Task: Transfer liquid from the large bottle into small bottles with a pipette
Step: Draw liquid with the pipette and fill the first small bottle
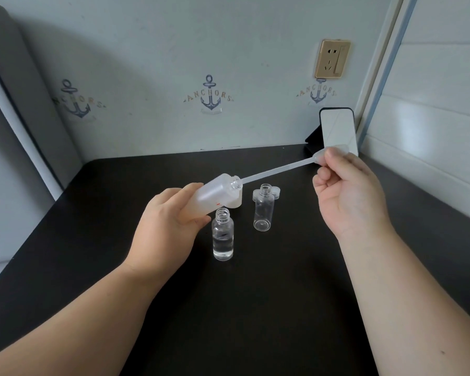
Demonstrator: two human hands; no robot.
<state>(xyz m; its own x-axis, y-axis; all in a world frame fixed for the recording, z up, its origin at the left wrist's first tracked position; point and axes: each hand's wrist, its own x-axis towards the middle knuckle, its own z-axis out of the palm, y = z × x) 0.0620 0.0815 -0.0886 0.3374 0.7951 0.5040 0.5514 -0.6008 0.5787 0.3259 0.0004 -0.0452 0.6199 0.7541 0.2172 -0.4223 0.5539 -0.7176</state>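
1. The worktop (255,308) lies closest, dark and matte, and carries all the glassware. I place everything else from the part-filled small bottle (223,234) standing near its middle.
2. The left hand (166,229), just left of that bottle, has its fingers curled round the base of the large bottle (215,194) and holds it lifted and tipped, neck pointing up and to the right, above and behind the part-filled bottle.
3. The right hand (347,191), well to the right and farther back, pinches the bulb of the pipette (277,170) between thumb and fingertips; the stem slants down-left and its tip sits inside the large bottle's mouth.
4. Progress, as I judge it: the part-filled bottle holds clear liquid to roughly halfway, so some transfer is done. The hands appear to be drawing up another load.
5. What is left: the second small bottle (263,210), just right of and behind the first, looks empty and uncapped. Both still need capping; clear caps (276,191) lie right behind the empty one.
6. A phone (338,131) leans on its stand far back right, screen blank.
7. Writing: the wallpaper anchor (210,95), straight behind, reads "ANCHORS". The large bottle bears small red marks (217,204) I cannot read.
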